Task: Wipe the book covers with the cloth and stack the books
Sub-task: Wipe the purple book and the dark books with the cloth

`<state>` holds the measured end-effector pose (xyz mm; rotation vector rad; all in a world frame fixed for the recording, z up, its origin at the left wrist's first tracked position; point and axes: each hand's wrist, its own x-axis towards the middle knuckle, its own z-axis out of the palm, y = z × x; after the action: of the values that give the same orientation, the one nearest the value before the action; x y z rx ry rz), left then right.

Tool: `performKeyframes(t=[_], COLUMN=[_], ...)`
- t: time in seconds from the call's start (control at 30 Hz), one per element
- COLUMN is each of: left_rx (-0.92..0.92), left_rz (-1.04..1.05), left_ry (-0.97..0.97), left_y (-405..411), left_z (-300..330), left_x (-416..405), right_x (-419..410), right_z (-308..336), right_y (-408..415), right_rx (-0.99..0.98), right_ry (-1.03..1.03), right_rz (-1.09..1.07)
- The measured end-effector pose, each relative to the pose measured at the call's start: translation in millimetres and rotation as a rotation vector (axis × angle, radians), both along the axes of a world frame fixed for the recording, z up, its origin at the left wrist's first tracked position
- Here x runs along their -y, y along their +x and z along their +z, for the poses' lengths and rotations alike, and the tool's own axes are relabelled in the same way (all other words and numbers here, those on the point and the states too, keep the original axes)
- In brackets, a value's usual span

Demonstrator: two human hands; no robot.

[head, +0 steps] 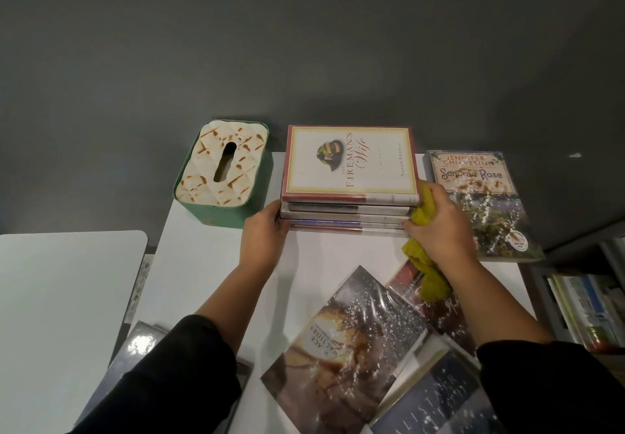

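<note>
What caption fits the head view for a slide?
Both hands square a stack of books on a white table, the right hand holding a yellow cloth.

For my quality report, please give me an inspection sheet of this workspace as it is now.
Surface: white table, a second white top at its left.
Job's things: stack of books at the back; Sonoma Rose book lies to its right; Peace Warriors book and other loose books lie in front; yellow cloth.
Clutter: green tissue box left of the stack.
Grips: left hand touches the stack's left edge; right hand holds the cloth at its right edge.
Cables: nothing seen.
Surroundings: grey wall; bookshelf at right.
</note>
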<state>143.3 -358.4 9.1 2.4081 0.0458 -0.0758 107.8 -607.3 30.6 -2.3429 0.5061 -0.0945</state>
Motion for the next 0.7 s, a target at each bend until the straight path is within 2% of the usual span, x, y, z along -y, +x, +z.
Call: performKeyframes(t=[0.47, 0.7], left_rx=[-0.046, -0.119], left_rz=[-0.065, -0.089], left_ry=[0.039, 0.026], left_y=[0, -12], left_z=[7, 10], left_x=[-3, 3], right_x=[-13, -5], right_z=[9, 7], right_y=[-10, -18], right_rx=[-0.013, 0.018], right_ry=[-0.033, 0.079], right_rz=[-0.039, -0.031])
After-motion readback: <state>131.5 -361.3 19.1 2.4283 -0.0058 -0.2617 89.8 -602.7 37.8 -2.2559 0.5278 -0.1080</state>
